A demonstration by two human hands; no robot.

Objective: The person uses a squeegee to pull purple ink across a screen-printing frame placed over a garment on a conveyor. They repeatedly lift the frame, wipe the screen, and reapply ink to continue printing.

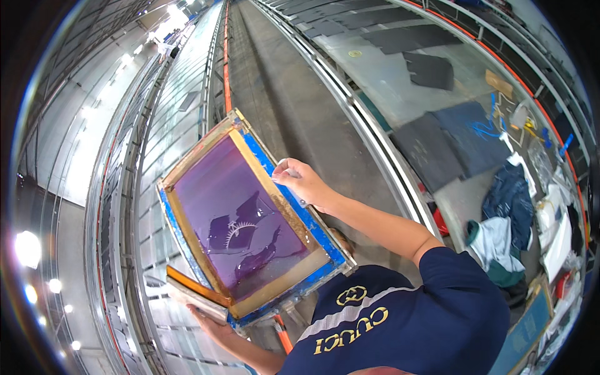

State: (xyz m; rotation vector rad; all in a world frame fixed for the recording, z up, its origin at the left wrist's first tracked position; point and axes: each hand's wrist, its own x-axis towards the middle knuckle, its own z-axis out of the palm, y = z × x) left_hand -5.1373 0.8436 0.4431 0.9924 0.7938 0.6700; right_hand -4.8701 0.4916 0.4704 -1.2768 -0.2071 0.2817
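Observation:
In front of me a screen printing frame (209,215) lies tilted, with purple mesh, a tan inner border and blue-taped rails. Wet, glossy ink pools on the lower part of the mesh, around a pale curved motif. My right hand (303,183) is closed at the frame's right rail, thumb and fingers bent over its edge. At the lower left corner, a squeegee (197,295) with an orange blade and pale handle rests against the frame. My left hand (215,326) is closed round that handle from below, its fingers partly hidden.
Long printing tables run away on both sides of a grey aisle (262,81). Dark fabric pieces (431,70) lie on the right table, beside heaped cloths (509,194) and blue cord. An orange-handled tool (282,335) shows below the frame. Metal rails (356,112) edge the tables.

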